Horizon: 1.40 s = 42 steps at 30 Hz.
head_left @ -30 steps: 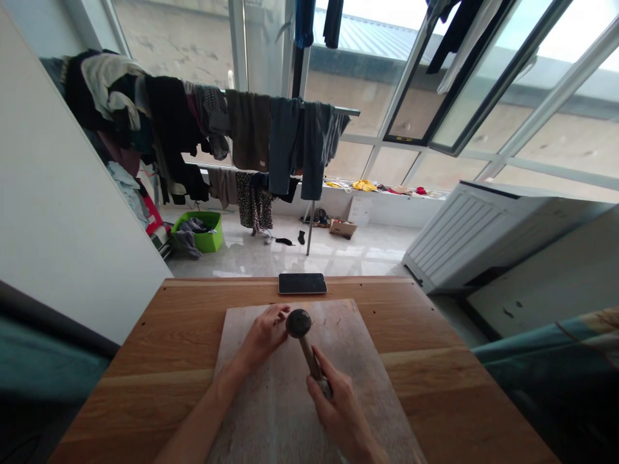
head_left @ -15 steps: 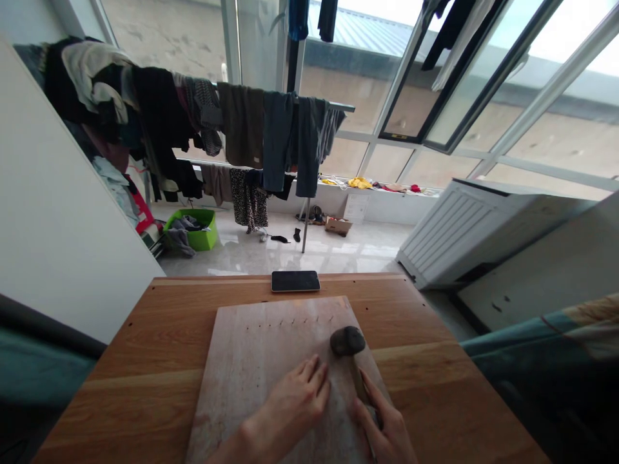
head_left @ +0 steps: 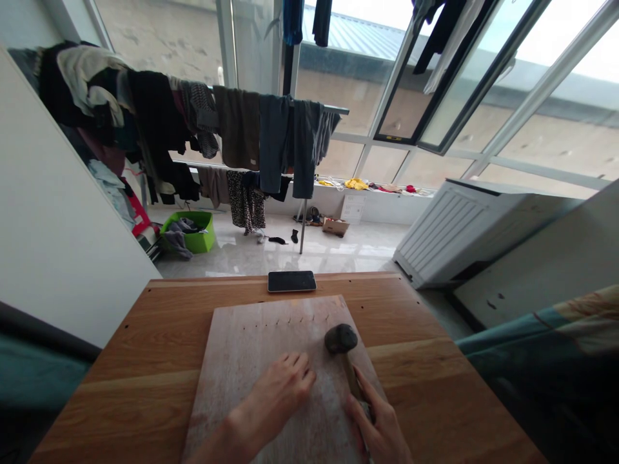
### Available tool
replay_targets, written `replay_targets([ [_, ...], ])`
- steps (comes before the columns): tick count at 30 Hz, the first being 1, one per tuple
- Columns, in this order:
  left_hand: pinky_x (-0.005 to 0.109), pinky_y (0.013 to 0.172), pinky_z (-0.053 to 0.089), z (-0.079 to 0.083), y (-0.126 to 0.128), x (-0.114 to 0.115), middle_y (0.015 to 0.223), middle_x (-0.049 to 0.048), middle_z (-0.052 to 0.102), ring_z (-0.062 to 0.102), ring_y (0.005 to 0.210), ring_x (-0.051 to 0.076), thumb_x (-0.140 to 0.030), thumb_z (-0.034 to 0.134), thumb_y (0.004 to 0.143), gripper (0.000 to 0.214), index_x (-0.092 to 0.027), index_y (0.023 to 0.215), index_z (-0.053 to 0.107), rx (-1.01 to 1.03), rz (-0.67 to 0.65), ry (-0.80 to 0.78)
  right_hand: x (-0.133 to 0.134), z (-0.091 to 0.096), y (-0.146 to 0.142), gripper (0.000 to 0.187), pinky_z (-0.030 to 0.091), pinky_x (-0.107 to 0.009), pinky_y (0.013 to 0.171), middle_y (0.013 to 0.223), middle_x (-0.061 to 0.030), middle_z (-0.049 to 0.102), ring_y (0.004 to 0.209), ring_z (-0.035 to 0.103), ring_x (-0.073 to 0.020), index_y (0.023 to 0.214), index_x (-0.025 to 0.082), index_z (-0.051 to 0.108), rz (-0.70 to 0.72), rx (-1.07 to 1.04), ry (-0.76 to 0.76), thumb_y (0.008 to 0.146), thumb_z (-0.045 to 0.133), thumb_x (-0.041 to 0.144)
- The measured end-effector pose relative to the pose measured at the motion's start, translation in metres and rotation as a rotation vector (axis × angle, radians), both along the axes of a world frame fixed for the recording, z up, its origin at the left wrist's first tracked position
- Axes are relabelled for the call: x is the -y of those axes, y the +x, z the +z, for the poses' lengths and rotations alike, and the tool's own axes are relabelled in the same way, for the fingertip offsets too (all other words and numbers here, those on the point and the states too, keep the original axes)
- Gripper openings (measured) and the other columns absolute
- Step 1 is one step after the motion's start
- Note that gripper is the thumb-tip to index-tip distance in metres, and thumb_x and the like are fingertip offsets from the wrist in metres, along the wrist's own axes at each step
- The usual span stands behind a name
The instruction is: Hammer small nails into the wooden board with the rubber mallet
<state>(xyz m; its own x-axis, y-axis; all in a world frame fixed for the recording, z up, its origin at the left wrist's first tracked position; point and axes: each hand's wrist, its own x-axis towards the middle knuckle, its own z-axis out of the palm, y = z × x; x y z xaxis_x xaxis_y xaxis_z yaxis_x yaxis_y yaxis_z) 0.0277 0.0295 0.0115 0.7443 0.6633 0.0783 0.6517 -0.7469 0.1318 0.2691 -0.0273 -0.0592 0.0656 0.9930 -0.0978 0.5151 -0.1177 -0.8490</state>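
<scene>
My right hand (head_left: pixel 377 425) grips the wooden handle of a hammer (head_left: pixel 341 339), whose dark round head rests on the right part of a pale wooden board (head_left: pixel 242 341). My left hand (head_left: pixel 278 396) lies flat on the board just left of the hammer, fingers stretched out and holding nothing. A short row of small nails (head_left: pixel 304 318) stands in the board near its far edge. The board lies on a brown wooden table (head_left: pixel 164 322).
A dark phone (head_left: pixel 291 281) lies at the table's far edge. Beyond are a clothes rack with hanging garments (head_left: pixel 271 142), a green basket (head_left: pixel 193 232), a white appliance (head_left: pixel 464 225) on the floor and an open window (head_left: pixel 435 77).
My left hand drew back from the nails and flattened on the board. The hammer swung from the middle to the right, its head now resting on the board. The view shifted slightly.
</scene>
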Motion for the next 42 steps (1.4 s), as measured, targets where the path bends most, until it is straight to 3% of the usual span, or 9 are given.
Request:
replay_targets([
  [7,0.034,0.075,0.05,0.001,-0.003,-0.002,0.091,0.0091,0.066,0.064,0.085,0.024,-0.001,0.052,0.087,0.018,-0.014,0.093,0.062,-0.049,0.019,-0.022,-0.001,0.0,-0.002,0.065,0.036,-0.045,0.115,0.144,-0.0144,0.055,0.137,0.047,-0.0313,0.141,0.013,0.056,-0.019,-0.013,-0.007,0.09,0.057,0.052],
  [13,0.033,0.077,0.05,0.002,-0.017,-0.011,0.093,0.0059,0.065,0.063,0.085,0.022,0.002,0.05,0.086,0.023,-0.016,0.095,0.06,0.037,0.034,-0.08,-0.001,0.002,-0.001,0.068,0.035,-0.042,0.116,0.145,-0.0117,0.054,0.139,0.046,-0.0302,0.144,0.014,0.053,-0.011,-0.027,-0.054,0.089,0.056,0.055],
  [18,0.027,0.077,0.05,0.008,-0.056,-0.039,0.1,0.0037,0.062,0.064,0.084,0.016,-0.002,0.045,0.092,0.023,-0.018,0.097,0.061,0.309,0.2,-0.196,0.0,0.002,-0.001,0.069,0.031,-0.045,0.118,0.147,-0.0121,0.052,0.14,0.044,-0.031,0.145,0.013,0.051,-0.02,0.002,-0.057,0.09,0.054,0.055],
  [24,0.03,0.084,0.051,-0.014,-0.091,-0.066,0.099,0.0031,0.067,0.066,0.09,0.017,-0.02,0.048,0.097,0.017,-0.021,0.108,0.061,0.596,0.358,-0.165,0.0,0.002,-0.001,0.065,0.035,-0.046,0.115,0.144,-0.0135,0.054,0.137,0.047,-0.0328,0.141,0.013,0.056,-0.033,-0.024,-0.024,0.089,0.057,0.052],
  [27,0.029,0.08,0.052,-0.02,-0.094,-0.068,0.095,0.0026,0.068,0.066,0.084,0.017,-0.017,0.053,0.093,0.02,-0.02,0.111,0.062,0.557,0.394,-0.159,-0.001,0.003,-0.002,0.066,0.035,-0.045,0.115,0.145,-0.0127,0.054,0.138,0.046,-0.032,0.143,0.013,0.054,-0.017,-0.02,-0.039,0.089,0.056,0.051],
  [31,0.031,0.083,0.05,-0.019,-0.092,-0.067,0.093,0.0041,0.066,0.064,0.091,0.02,-0.012,0.053,0.092,0.014,-0.019,0.092,0.066,0.398,0.365,-0.101,-0.001,0.004,-0.001,0.068,0.036,-0.044,0.115,0.145,-0.0138,0.053,0.139,0.045,-0.0317,0.144,0.011,0.052,-0.002,0.004,-0.04,0.09,0.054,0.052],
  [35,0.032,0.081,0.049,-0.016,-0.092,-0.066,0.09,0.0042,0.063,0.062,0.09,0.021,-0.01,0.052,0.093,0.018,-0.019,0.089,0.068,0.267,0.36,-0.069,0.0,0.004,-0.001,0.065,0.039,-0.043,0.113,0.143,-0.0126,0.056,0.136,0.048,-0.0321,0.142,0.013,0.055,-0.024,0.019,-0.02,0.089,0.056,0.051],
  [39,0.031,0.081,0.049,-0.017,-0.09,-0.065,0.092,0.0042,0.061,0.061,0.09,0.019,-0.007,0.051,0.092,0.022,-0.02,0.088,0.068,0.255,0.354,-0.064,0.0,0.003,-0.001,0.066,0.042,-0.044,0.111,0.139,-0.013,0.06,0.131,0.054,-0.0331,0.143,0.013,0.054,-0.023,0.018,-0.023,0.089,0.056,0.052],
  [42,0.032,0.083,0.05,-0.023,-0.086,-0.064,0.094,0.0047,0.063,0.063,0.091,0.02,-0.006,0.05,0.091,0.022,-0.02,0.092,0.067,0.327,0.346,-0.074,0.0,0.002,-0.001,0.067,0.035,-0.046,0.116,0.145,-0.013,0.054,0.137,0.048,-0.0323,0.143,0.013,0.053,-0.019,0.021,-0.036,0.09,0.055,0.053],
])
